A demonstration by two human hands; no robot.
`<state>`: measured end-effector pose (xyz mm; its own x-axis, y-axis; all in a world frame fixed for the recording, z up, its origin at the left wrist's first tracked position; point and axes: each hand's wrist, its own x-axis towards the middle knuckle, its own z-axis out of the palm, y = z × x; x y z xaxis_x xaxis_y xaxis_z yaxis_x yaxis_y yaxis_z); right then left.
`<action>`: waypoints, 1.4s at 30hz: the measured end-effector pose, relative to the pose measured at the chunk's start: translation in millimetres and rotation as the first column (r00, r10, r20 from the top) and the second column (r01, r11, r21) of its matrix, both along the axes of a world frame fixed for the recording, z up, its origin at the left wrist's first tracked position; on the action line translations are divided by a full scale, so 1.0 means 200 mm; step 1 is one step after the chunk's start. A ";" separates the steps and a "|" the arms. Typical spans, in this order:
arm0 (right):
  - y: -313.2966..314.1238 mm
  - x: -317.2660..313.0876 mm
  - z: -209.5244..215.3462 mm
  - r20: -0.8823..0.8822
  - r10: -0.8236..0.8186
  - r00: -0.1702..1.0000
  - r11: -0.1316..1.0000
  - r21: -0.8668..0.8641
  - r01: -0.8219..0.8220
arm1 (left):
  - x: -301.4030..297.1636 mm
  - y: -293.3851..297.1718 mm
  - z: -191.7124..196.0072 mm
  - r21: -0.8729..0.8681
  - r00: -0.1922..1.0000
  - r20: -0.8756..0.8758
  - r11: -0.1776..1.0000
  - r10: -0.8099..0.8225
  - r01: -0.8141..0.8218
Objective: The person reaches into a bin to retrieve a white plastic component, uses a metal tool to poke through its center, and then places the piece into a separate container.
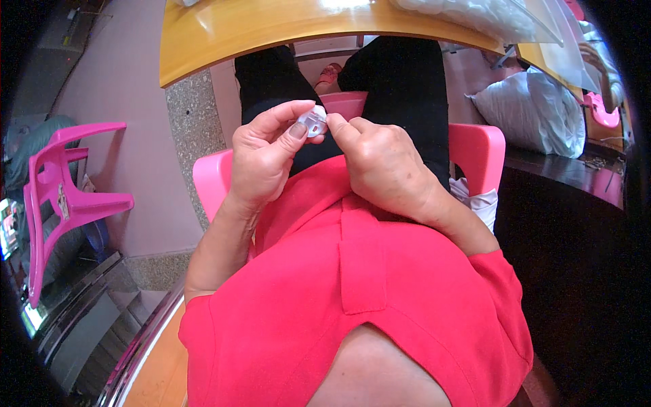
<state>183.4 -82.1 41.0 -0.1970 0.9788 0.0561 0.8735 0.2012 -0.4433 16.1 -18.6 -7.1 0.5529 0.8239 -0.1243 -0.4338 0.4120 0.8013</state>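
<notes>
A small, clear, rounded plastic piece point(314, 120) with a slot in it is pinched between the thumb and fingers of my left hand point(263, 154). It is held up above my lap, in front of the red shirt. My right hand point(390, 163) is closed, back of the hand toward me, with its thumb and forefinger at the right edge of the plastic piece. Whatever those fingertips pinch is too small or too hidden to name.
A yellow wooden table point(271, 37) curves across the top, bearing clear plastic bags point(475, 19). I sit in a pink plastic chair point(480, 152); another pink chair point(64, 193) stands at the left. A stuffed white bag point(532, 112) rests at the right, near another person's arm point(603, 71).
</notes>
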 end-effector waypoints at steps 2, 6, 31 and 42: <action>0.00 0.00 0.00 0.064 0.014 0.998 0.999 -0.031 -0.012 | 0.00 -0.01 0.00 0.053 0.997 -0.076 0.999 0.011 -0.007; 0.02 0.04 0.03 0.033 0.051 0.998 0.994 -0.095 -0.048 | 0.00 -0.02 -0.01 0.119 0.995 -0.101 0.993 0.020 -0.008; 0.02 0.05 0.02 -0.112 0.023 0.993 0.997 -0.072 -0.031 | -0.03 0.05 -0.04 0.061 0.995 -0.071 0.995 -0.077 0.081; 0.02 -0.01 0.11 0.200 0.113 0.973 0.991 -0.089 -0.097 | 0.00 -0.01 -0.01 0.124 0.990 -0.140 0.992 0.025 -0.008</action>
<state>182.0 -77.7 63.5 -0.2985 0.9517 -0.0716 0.9229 0.2687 -0.2759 16.7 -19.8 -10.0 0.5233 0.8465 -0.0977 -0.3188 0.3008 0.8988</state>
